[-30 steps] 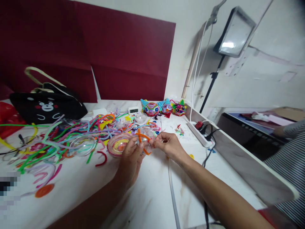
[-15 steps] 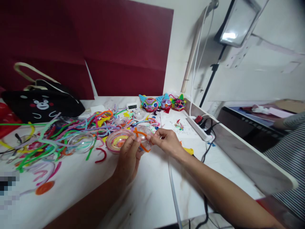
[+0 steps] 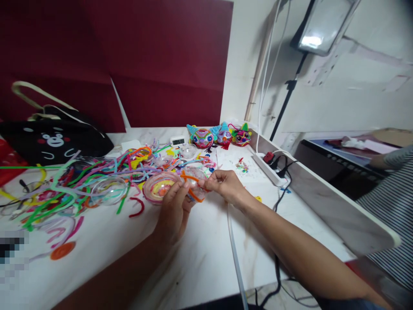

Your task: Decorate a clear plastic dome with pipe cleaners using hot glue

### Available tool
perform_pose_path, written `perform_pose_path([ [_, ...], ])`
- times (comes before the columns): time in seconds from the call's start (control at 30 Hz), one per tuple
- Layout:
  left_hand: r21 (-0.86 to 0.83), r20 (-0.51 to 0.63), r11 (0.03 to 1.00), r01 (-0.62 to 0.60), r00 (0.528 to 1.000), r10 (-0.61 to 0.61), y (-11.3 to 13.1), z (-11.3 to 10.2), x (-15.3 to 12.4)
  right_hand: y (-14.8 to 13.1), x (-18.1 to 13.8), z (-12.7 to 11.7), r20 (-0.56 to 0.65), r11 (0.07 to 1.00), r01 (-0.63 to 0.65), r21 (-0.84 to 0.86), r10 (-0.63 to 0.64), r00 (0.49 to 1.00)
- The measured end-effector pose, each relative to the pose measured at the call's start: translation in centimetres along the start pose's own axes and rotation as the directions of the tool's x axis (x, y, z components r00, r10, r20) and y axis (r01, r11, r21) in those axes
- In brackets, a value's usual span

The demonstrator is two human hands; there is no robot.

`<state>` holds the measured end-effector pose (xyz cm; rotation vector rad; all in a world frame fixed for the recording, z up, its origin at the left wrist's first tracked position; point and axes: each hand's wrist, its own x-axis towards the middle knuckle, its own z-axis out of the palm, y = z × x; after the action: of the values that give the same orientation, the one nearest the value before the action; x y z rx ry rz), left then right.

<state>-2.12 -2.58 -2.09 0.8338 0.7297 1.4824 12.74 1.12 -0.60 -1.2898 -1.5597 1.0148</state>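
Note:
Between my hands is a clear plastic half-ball (image 3: 195,175) with orange pipe cleaner (image 3: 195,196) across its surface. My left hand (image 3: 176,202) grips its near left side, thumb and fingers closed. The fingertips of my right hand (image 3: 222,184) pinch at its right edge, by the orange strip; whether they hold the strip's end or the rim I cannot make out. Just left of my left hand, a bowl-like piece (image 3: 158,188) lined with pink and yellow pipe cleaner rings lies partly behind my fingers. A curved dark red pipe cleaner (image 3: 137,207) rests on the table nearby.
Loose pipe cleaners (image 3: 64,189) pile up on the left, with another clear half-ball (image 3: 109,190) among them. Decorated animal-face balls (image 3: 203,137) stand at the back beside a small timer (image 3: 177,141). A power strip (image 3: 269,169) with black cables lies right. A person in striped clothing (image 3: 393,215) is beyond the partition.
The camera view has shifted slightly. My hands stay around the clear half-ball, and the orange strip on it sits at a slightly different angle.

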Motion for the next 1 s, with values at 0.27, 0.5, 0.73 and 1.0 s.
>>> perform_pose_path([
  [0.27, 0.035, 0.024, 0.999, -0.008, 1.000, 0.007, -0.1, 0.0, 0.0, 0.5, 0.2, 0.1, 0.010, 1.000, -0.029, -0.004, 0.029, 1.000],
  [0.5, 0.024, 0.043, 1.000, -0.016, 0.999, 0.015, 0.3, 0.4, -0.2, -0.3, -0.3, 0.1, -0.046, 0.990, 0.026, -0.142, -0.033, 0.998],
  [0.73, 0.016, 0.065, 1.000, -0.027, 0.998, 0.026, 0.1, 0.1, -0.1, -1.0, -1.1, 0.5, -0.086, 0.973, 0.077, -0.219, -0.098, 0.992],
  [1.0, -0.021, 0.085, 1.000, -0.006, 0.996, 0.008, 0.4, 0.3, -0.4, -1.1, -1.2, 0.6, -0.096, 0.965, 0.087, -0.248, -0.113, 0.989],
])
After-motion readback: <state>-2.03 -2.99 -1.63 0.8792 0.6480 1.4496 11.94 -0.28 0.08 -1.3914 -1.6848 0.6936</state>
